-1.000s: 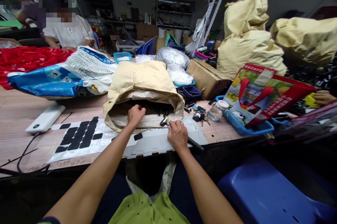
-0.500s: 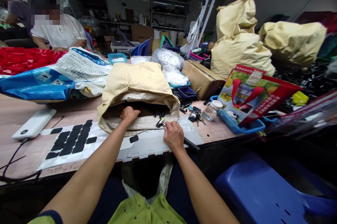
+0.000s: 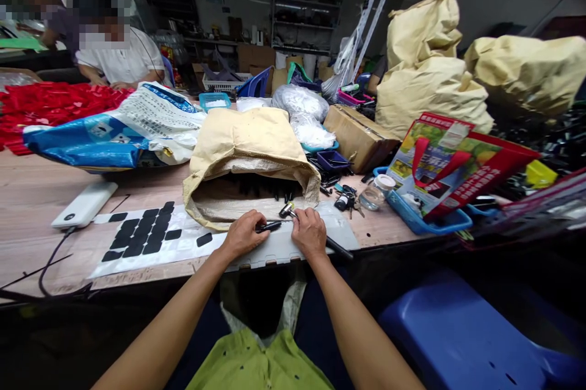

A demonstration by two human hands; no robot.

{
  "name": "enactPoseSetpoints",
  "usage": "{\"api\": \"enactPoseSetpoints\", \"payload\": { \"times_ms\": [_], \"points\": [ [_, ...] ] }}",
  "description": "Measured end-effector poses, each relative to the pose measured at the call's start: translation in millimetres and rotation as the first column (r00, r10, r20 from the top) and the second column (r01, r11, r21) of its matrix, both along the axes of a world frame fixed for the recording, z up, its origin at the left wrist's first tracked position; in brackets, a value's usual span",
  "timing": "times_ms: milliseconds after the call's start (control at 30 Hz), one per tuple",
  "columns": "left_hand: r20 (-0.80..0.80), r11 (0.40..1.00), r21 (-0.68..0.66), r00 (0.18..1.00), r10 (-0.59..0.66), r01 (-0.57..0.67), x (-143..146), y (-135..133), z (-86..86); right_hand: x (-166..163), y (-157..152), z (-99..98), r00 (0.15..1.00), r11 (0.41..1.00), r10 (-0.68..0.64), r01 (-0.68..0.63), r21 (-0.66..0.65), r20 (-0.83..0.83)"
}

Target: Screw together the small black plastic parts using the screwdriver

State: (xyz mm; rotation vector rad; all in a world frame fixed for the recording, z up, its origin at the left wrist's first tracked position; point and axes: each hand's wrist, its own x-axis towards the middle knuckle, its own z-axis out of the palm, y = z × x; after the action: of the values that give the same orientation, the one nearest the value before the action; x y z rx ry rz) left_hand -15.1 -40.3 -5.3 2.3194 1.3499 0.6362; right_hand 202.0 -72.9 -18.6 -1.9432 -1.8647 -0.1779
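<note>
My right hand (image 3: 309, 232) is wrapped round a small hammer (image 3: 339, 248). Its metal head, with a yellowish end, points left and its black handle sticks out to the right. In my left hand (image 3: 247, 234) a short black pen-like part (image 3: 269, 227) is pinched, its tip pointing at the hammer head. Both hands rest over a pale grey board (image 3: 270, 251) at the table's front edge. Just behind them a tan sack (image 3: 256, 133) lies with its mouth facing me; dark parts show inside, but its depth is in shadow.
On the left are a sheet of black stickers (image 3: 144, 232), a white power bank (image 3: 85, 204) and a blue-white bag (image 3: 114, 133). Keys (image 3: 352, 204), a jar (image 3: 375, 192) and a blue basket (image 3: 425, 222) stand right. A blue chair (image 3: 458, 329) is below; co-workers sit behind left.
My left hand has come out of the sack's mouth with a black part and moved down to the board. My right hand still holds the hammer in about the same place.
</note>
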Motion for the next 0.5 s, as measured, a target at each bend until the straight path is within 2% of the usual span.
{"api": "enactPoseSetpoints", "payload": {
  "times_ms": [100, 200, 400, 500],
  "points": [
    [0.054, 0.997, 0.068, 0.998, 0.043, -0.046, 6, -5, -11.4, 0, 0, -0.9, 1.000, 1.000, 0.002, -0.002, 0.009, -0.001],
    [0.080, 0.996, 0.057, 0.995, 0.061, -0.066, 8, -6, -17.1, 0, -1, -1.6, 1.000, 1.000, 0.008, -0.008, 0.018, -0.003],
    [0.090, 0.999, 0.017, 0.995, 0.050, -0.052, 6, -3, -16.6, 4, 2, 3.4, 1.000, 0.999, 0.028, -0.028, -0.024, 0.000],
    [0.144, 0.999, 0.010, 0.988, 0.051, -0.053, 4, -2, -16.9, 9, 5, 9.3, 0.994, 0.996, 0.064, -0.068, -0.050, -0.087]
  ]
}}
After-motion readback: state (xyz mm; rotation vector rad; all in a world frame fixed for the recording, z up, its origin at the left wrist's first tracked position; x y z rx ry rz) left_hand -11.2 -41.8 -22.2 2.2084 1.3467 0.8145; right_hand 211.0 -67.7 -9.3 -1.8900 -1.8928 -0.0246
